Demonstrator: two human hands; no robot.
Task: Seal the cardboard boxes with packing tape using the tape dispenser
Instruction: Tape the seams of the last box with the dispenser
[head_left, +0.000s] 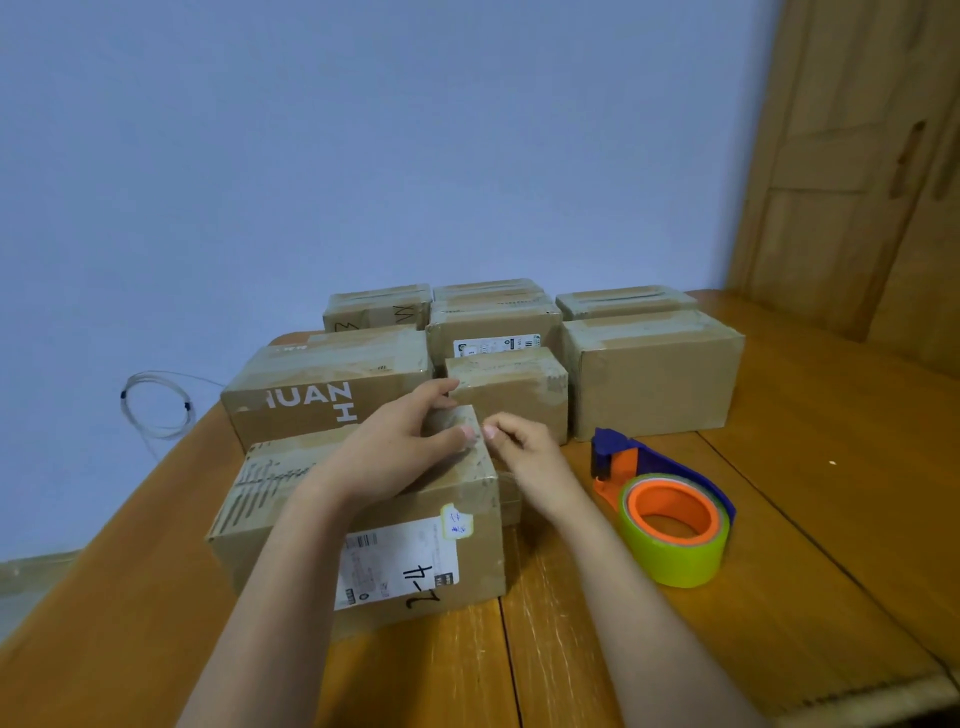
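So the wooden bench (779, 597) is loaded with taped-up cardboard boxes, a whole cluster at the back (652, 374) and one pulled to the front. That nearest box (291, 525) is where both hands are working, right at its far right top corner. The left hand (400, 447) lies over the top of the box, fingers curled down over the far edge and thumb pressed on the corner. The right hand (524, 447) sits just beside it, thumb and forefinger pinched together on what looks like clear tape at that corner, hard to tell exactly. The two thumbs nearly touch.

Writing: the box behind on the left (311, 400) has big white letters "UAN" with an "H" sideways. The shipping label (400, 566) on the front box has marker scrawl, upside down, something like "2-14". A small yellowish sticker (457, 519) sits above it, illegible.

The tape dispenser (665, 499), blue and orange with a yellow-green roll, lies on the bench just right of the right hand, untouched.
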